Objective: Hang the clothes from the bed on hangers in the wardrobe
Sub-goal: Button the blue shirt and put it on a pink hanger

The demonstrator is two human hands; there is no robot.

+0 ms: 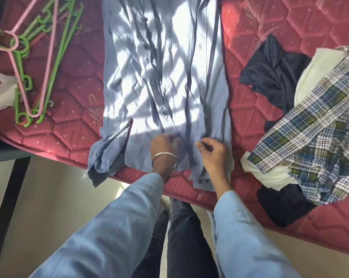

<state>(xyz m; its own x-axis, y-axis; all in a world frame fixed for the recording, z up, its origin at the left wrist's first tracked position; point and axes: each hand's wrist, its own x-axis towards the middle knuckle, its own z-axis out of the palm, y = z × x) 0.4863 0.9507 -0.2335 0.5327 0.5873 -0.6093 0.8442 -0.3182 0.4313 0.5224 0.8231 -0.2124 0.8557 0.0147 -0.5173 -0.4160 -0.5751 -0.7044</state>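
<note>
Far L on the red quilted mattress (73, 81) we see a heap of hangers: several green hangers (49, 57) w/ one pink hanger (29, 63) lying across them, and a bit of white crumpled paper or cloth (1, 91) just beside, at the mattress edge.

Center: the light-blue button shirt (159, 67) lies spread flat on the bed, front up, sun patches over it, its hem toward us, one sleeve bunched at the near L edge.

Our left hand (162, 145), bangles on the wrist, rests on the shirt near the hem; fingers blurred, so we can't tell if it grips the cloth. Our right hand (211, 149), w/ a ring, pinches the button placket close by.

R side: a dark garment (274, 77), then a plaid shirt (310, 129) piled over a cream-white cloth (318, 65), and another black piece (284, 205) at the near edge.
</note>
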